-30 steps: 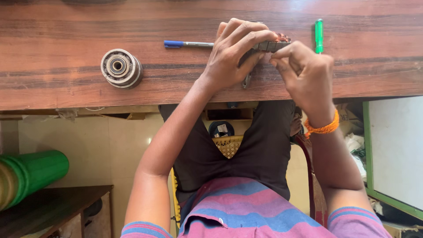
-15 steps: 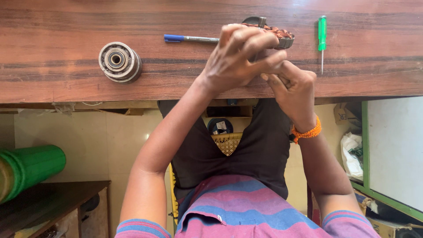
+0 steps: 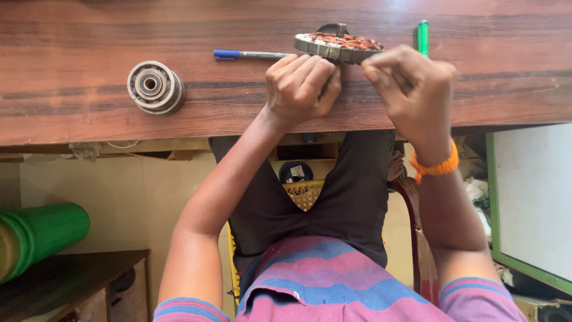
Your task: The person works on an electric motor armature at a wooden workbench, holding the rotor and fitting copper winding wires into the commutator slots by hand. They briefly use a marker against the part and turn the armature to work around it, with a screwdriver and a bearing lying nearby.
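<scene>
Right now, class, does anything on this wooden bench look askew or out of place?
Only the round copper-wound metal stator: both hands hold it tilted, near edge raised. The blue pen and round steel bearing hub lie flat.

A small repair workshop, by the look of it; a worn wooden surface [image 3: 89,36] carries a copper-wound motor stator [image 3: 338,46] near its far edge, a metal bearing hub [image 3: 155,87] toward its left, and a green-handled screwdriver [image 3: 423,37]; cluttered shelves sit beneath.

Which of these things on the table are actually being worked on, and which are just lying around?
In use: wound stator, held at its near edge by the left hand and right hand.

Lying about: bearing hub, blue pen, green screwdriver, all on the table.
</scene>
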